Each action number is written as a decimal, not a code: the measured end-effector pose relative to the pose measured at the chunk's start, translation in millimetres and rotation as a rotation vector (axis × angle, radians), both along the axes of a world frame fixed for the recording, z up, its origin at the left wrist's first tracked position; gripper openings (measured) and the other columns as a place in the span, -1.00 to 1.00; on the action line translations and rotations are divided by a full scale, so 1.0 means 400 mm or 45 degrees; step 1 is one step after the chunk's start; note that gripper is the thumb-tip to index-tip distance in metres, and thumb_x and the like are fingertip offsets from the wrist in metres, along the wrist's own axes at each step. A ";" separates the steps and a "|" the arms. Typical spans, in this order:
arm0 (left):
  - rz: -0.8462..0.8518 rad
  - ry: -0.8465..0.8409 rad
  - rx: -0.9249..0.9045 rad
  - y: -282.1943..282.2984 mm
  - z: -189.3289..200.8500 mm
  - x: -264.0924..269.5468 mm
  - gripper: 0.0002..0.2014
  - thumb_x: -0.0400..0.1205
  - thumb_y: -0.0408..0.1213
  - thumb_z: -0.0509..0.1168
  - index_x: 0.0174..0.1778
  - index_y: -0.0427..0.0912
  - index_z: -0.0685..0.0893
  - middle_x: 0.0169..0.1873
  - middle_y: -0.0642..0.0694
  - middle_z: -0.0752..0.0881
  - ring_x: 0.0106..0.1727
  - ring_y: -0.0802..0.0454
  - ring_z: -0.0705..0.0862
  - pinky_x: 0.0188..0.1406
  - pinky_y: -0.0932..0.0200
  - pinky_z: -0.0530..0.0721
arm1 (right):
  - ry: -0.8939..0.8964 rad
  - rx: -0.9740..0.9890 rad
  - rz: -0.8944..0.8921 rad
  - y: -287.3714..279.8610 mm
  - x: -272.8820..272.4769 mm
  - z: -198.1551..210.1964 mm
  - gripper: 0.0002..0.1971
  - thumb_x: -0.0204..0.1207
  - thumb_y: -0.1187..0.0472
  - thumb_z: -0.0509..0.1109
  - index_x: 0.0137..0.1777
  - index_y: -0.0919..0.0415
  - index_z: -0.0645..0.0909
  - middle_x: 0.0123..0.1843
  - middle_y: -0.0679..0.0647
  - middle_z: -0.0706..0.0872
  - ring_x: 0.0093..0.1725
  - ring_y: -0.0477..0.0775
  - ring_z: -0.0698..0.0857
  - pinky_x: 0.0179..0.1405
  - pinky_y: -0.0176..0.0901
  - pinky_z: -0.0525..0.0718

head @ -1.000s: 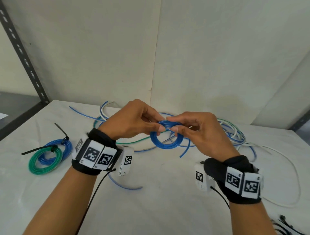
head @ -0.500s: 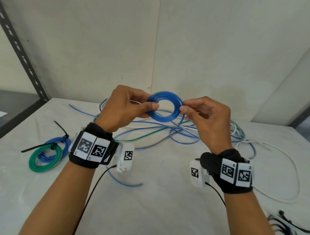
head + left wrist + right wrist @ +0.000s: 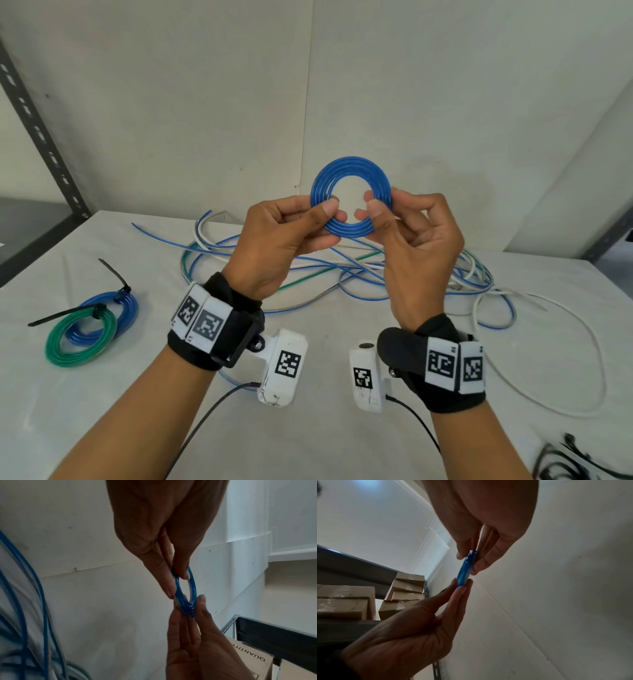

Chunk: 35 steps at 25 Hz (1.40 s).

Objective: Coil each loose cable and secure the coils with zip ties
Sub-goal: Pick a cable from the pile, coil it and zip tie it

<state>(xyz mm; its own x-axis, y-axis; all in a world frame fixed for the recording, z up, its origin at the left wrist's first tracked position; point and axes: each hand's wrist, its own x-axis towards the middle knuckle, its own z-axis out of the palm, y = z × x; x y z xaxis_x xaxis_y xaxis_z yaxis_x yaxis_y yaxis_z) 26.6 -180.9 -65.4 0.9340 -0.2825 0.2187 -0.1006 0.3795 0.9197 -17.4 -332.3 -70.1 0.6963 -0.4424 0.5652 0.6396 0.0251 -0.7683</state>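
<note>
Blue coil (image 3: 351,197) held up in the air above the table (image 3: 308,445), well clear of it, pinched on both sides. Left hand (image 3: 284,246) pinched the coil's left arc between thumb and fingertips; right hand (image 3: 416,253) pinched the right arc the same way. Several turns lay flat and close together. No zip tie seen on this coil yet. Left wrist view confirmed thumb and finger clamped across the turns; right wrist view showed the coil edge-on between both sets of fingertips (image 3: 462,586).

Risks noted, as judgement only:
- Spring-back. Stiff tubing-like cable, wound tight; likely to unwind at once if either pinch loosened, since nothing else bound the turns.
- One-hand transfer. Spare zip ties (image 3: 575,462) lay at the near right corner of the table, well apart from the coil. Reaching for one would leave a single pinch to hold all turns; inner turns likely to slip out sideways.
- Free end. Could not tell where the cable's tail sat; if untucked, likely to escape the tie.
- Snagging. Loose cables (image 3: 342,270) lay tangled directly below; lowering the coil there could catch a strand inside the tie.

Two finished coils, green coil (image 3: 80,341) overlapping tied blue coil (image 3: 113,308), lay at left with black ties on.
</note>
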 end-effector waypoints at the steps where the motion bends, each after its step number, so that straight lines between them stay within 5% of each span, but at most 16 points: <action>1: -0.011 0.006 -0.001 0.000 -0.001 0.001 -0.72 0.49 -0.23 0.45 0.06 -0.28 0.80 -0.11 -0.21 0.87 -0.08 -0.01 0.86 -0.12 0.21 0.82 | 0.003 -0.003 0.033 0.001 0.001 -0.001 -0.84 0.55 0.41 0.52 0.03 0.26 0.60 -0.01 0.25 0.87 -0.07 0.30 0.87 -0.10 0.09 0.82; 5: -0.071 -0.105 0.189 0.023 0.004 0.013 -0.60 0.55 -0.12 0.39 0.22 -0.29 0.74 0.07 -0.29 0.84 0.11 -0.14 0.83 0.11 0.00 0.81 | 0.088 -0.118 0.149 -0.025 0.006 0.002 -0.83 0.52 0.45 0.52 0.04 0.26 0.66 -0.04 0.25 0.87 -0.09 0.25 0.88 -0.03 0.03 0.82; 7: -0.115 -0.154 0.331 0.033 0.009 0.016 -0.55 0.64 0.01 0.26 0.21 -0.29 0.74 -0.02 -0.23 0.85 -0.01 -0.12 0.83 0.13 -0.05 0.80 | 0.155 -0.348 0.226 -0.044 0.006 -0.002 -0.82 0.50 0.44 0.54 0.00 0.18 0.71 -0.10 0.16 0.88 -0.14 0.21 0.88 -0.03 0.00 0.81; 10: -0.237 -0.150 0.472 0.025 0.005 0.013 -0.41 0.75 0.05 0.10 0.12 -0.53 0.63 -0.41 -0.12 0.70 -0.38 -0.04 0.61 0.04 -0.11 0.78 | 0.222 -0.602 0.275 -0.057 0.002 -0.006 -0.83 0.50 0.38 0.56 -0.02 0.11 0.74 -0.12 0.15 0.87 -0.16 0.17 0.87 -0.01 0.14 0.83; 12: -0.282 -0.045 0.400 0.016 0.004 0.009 -0.54 0.82 -0.03 0.07 0.04 -0.45 0.58 -0.56 -0.05 0.47 -0.52 0.03 0.36 -0.17 0.04 0.77 | 0.239 -0.626 0.285 -0.060 0.000 -0.006 -0.85 0.51 0.38 0.56 -0.01 0.15 0.74 -0.12 0.18 0.86 -0.16 0.18 0.87 0.00 0.23 0.83; 17: -0.237 0.107 0.307 0.005 0.019 -0.001 -0.73 0.82 -0.20 0.14 -0.21 -0.17 0.43 -0.58 0.07 0.21 -0.55 0.11 0.12 -0.47 0.17 0.37 | 0.244 -0.632 0.301 -0.052 -0.001 -0.009 -0.85 0.52 0.37 0.56 0.01 0.17 0.72 -0.13 0.15 0.86 -0.15 0.17 0.87 0.00 0.29 0.82; 23: -0.142 0.043 0.261 0.010 0.020 0.002 -0.68 0.80 -0.23 0.20 -0.30 -0.11 0.41 -0.50 0.02 0.18 -0.47 0.06 0.10 -0.48 0.17 0.31 | 0.247 -0.506 0.213 -0.033 -0.001 -0.012 -0.85 0.47 0.36 0.61 -0.06 0.18 0.71 -0.16 0.16 0.87 -0.15 0.18 0.88 -0.01 0.22 0.84; 29: -0.176 -0.092 0.383 0.008 0.014 -0.002 -0.68 0.78 -0.08 0.21 -0.22 -0.19 0.54 -0.52 0.05 0.27 -0.51 0.10 0.24 -0.39 0.16 0.48 | 0.245 -0.479 0.221 -0.038 0.000 -0.013 -0.87 0.46 0.39 0.59 -0.12 0.19 0.72 -0.16 0.15 0.87 -0.16 0.21 0.88 -0.01 0.27 0.83; 33: -0.214 -0.292 0.498 0.040 0.008 0.011 -0.69 0.73 -0.23 0.28 0.12 -0.47 0.68 -0.31 -0.17 0.78 -0.27 -0.04 0.76 -0.10 0.09 0.77 | 0.208 -0.426 0.164 -0.061 -0.003 -0.004 -0.86 0.47 0.41 0.58 -0.11 0.22 0.69 -0.17 0.13 0.87 -0.16 0.19 0.88 -0.05 0.12 0.84; 35: -0.191 -0.299 0.508 0.056 0.009 0.014 -0.76 0.72 -0.34 0.32 0.15 -0.46 0.74 -0.16 -0.27 0.86 -0.14 -0.09 0.85 -0.08 0.09 0.81 | 0.209 -0.426 0.175 -0.073 -0.004 0.000 -0.87 0.47 0.42 0.58 -0.10 0.27 0.68 -0.16 0.16 0.87 -0.15 0.19 0.89 -0.06 0.08 0.84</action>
<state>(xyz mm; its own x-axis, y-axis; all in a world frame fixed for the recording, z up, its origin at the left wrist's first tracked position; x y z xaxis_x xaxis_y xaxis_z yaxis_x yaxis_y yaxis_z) 32.1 -158.6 -61.7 0.8150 -0.5151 0.2655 -0.2937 0.0278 0.9555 -18.9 -361.3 -70.1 0.8292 -0.1490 0.5387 0.5158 -0.1672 -0.8403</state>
